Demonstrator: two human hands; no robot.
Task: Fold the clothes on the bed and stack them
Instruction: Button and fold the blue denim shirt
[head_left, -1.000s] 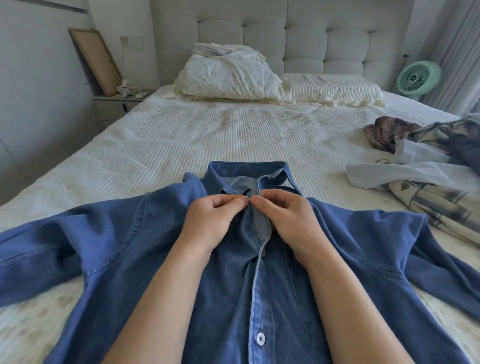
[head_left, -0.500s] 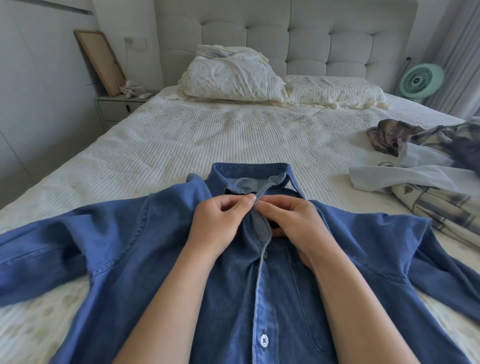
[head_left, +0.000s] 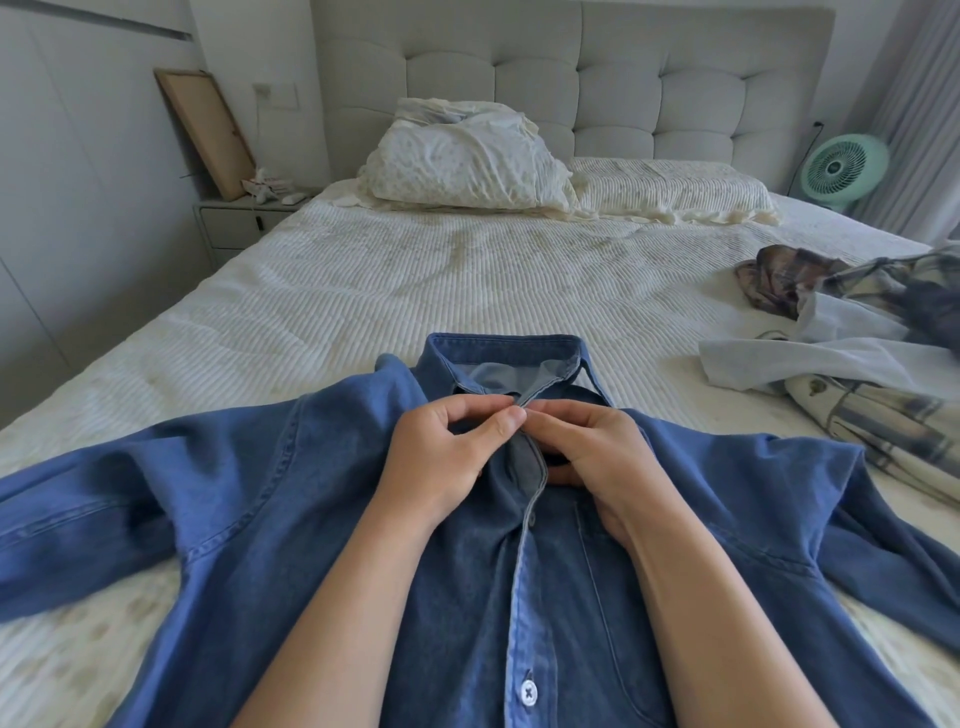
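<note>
Up close, left hand (head_left: 441, 457) and right hand (head_left: 592, 447) pinching denim shirt (head_left: 291, 478) placket below collar, sleeves spread on bed (head_left: 415, 280)

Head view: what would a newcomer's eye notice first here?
A blue denim shirt lies spread across the near part of the bed, sleeves out. The left hand and right hand pinch its placket just under the collar. A heap of unfolded clothes lies at the right edge.

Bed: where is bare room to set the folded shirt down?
Bare bedspread lies between the denim shirt collar and the pillows, reaching the left edge. The right side is crowded by the heap of unfolded clothes.
</note>
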